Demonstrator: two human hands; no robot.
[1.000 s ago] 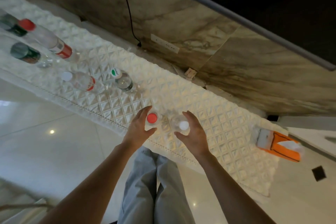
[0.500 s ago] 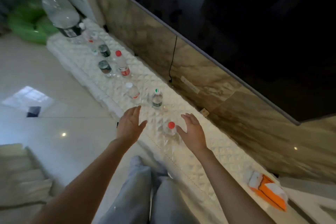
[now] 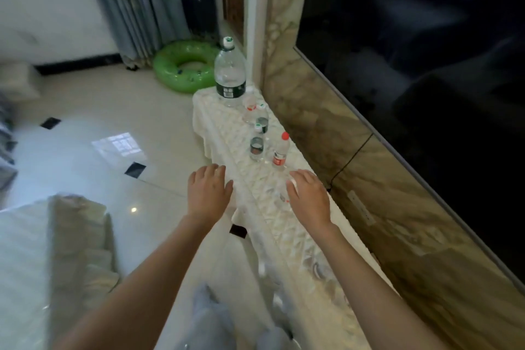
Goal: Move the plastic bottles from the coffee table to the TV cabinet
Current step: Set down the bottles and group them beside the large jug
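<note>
Head view: both arms stretched forward, palms down. Left hand (image 3: 208, 193) spread loose, fingers (image 3: 218, 172) apart, empty, over the floor just off the TV cabinet (image 3: 284, 224) edge. Right hand (image 3: 309, 199) also spread, nothing gripped, hovering above the quilted white cover. Just past the right fingertips stands a red-capped bottle (image 3: 281, 150), upright; beyond and between both hands a green-label bottle (image 3: 257, 146). Farther on, two more small bottles (image 3: 257, 115) close together, details blurred. Farthest, at the cabinet end, a large bottle (image 3: 230, 74); green swim ring (image 3: 184, 67) on the floor behind it.
</note>
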